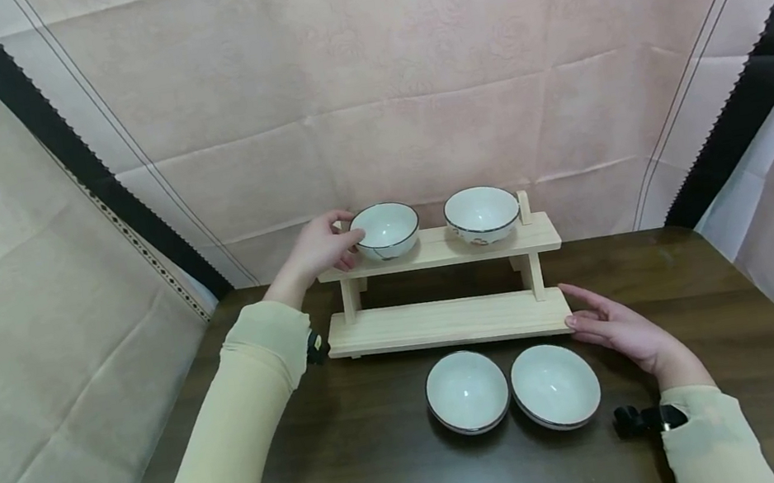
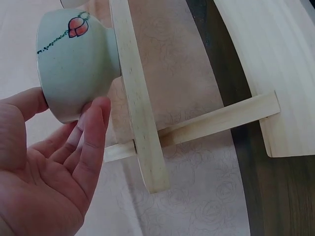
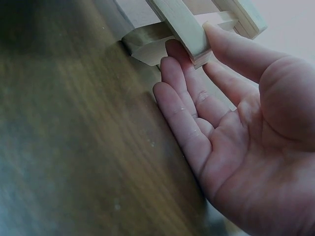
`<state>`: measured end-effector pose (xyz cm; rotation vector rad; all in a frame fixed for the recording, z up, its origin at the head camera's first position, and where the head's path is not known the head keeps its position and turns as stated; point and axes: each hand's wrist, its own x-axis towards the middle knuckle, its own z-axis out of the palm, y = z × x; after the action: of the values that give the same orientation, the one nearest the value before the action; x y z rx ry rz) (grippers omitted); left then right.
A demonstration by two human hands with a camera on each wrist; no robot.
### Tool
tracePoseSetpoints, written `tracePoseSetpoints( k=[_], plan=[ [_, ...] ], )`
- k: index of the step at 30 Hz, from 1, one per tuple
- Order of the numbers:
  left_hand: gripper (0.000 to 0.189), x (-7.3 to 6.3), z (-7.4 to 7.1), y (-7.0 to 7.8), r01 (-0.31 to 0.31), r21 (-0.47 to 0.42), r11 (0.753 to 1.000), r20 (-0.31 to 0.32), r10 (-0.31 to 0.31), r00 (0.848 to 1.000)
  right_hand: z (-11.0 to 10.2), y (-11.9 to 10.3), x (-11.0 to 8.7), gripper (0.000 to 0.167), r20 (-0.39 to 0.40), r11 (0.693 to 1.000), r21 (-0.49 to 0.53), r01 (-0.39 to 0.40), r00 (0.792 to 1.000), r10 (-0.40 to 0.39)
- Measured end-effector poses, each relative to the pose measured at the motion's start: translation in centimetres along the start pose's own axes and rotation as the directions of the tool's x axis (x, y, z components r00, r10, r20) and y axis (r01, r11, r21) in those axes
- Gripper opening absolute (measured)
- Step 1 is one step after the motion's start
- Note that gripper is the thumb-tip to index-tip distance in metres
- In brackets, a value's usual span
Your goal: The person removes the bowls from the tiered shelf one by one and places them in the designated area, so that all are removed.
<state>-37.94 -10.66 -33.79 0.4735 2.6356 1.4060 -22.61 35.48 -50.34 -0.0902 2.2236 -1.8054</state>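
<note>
A two-tier pale wooden rack (image 1: 447, 322) stands on the dark table. On the left of its upper board sits a white bowl (image 1: 387, 233) with a dark rim. My left hand (image 1: 317, 253) pinches this bowl, thumb near the rim and fingers against the lower side; a red bud pattern shows on the bowl (image 2: 74, 64) in the left wrist view. The bowl's foot touches the board. Another bowl (image 1: 482, 215) sits on the board's right part. At the lower board's right end, my right hand (image 1: 618, 332) holds the corner between thumb and fingers (image 3: 184, 110).
In front of the rack, two stacks or single bowls stand side by side on the table: a left bowl (image 1: 467, 391) and a right bowl (image 1: 555, 386). Pale cloth (image 1: 405, 63) hangs behind and at both sides. The dark wooden table (image 1: 392, 474) extends toward me.
</note>
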Motion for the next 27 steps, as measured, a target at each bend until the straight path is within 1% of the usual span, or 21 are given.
tracePoseSetpoints(
  k=[7,16,20,27],
  plan=[
    [0.053,-0.24,0.06,0.49,0.004,-0.012,1.000,-0.013,-0.005,1.000,-0.15,-0.09,0.08,0.081,0.000,1.000,-0.001,0.004,1.000,-0.004],
    [0.052,-0.43,0.16,0.71,0.013,-0.011,1.000,-0.017,-0.013,1.000,-0.18,0.16,0.17,0.080,0.004,1.000,0.008,0.008,1.000,-0.008],
    [0.051,-0.38,0.23,0.58,0.013,-0.007,1.000,-0.023,-0.014,1.000,-0.21,0.22,0.18,0.080,0.003,1.000,0.005,0.006,1.000,-0.006],
    [0.051,-0.10,0.43,-0.17,0.022,-0.004,1.000,-0.035,-0.022,0.999,-0.22,0.43,0.21,0.080,0.006,1.000,0.009,0.005,1.000,-0.005]
  ],
)
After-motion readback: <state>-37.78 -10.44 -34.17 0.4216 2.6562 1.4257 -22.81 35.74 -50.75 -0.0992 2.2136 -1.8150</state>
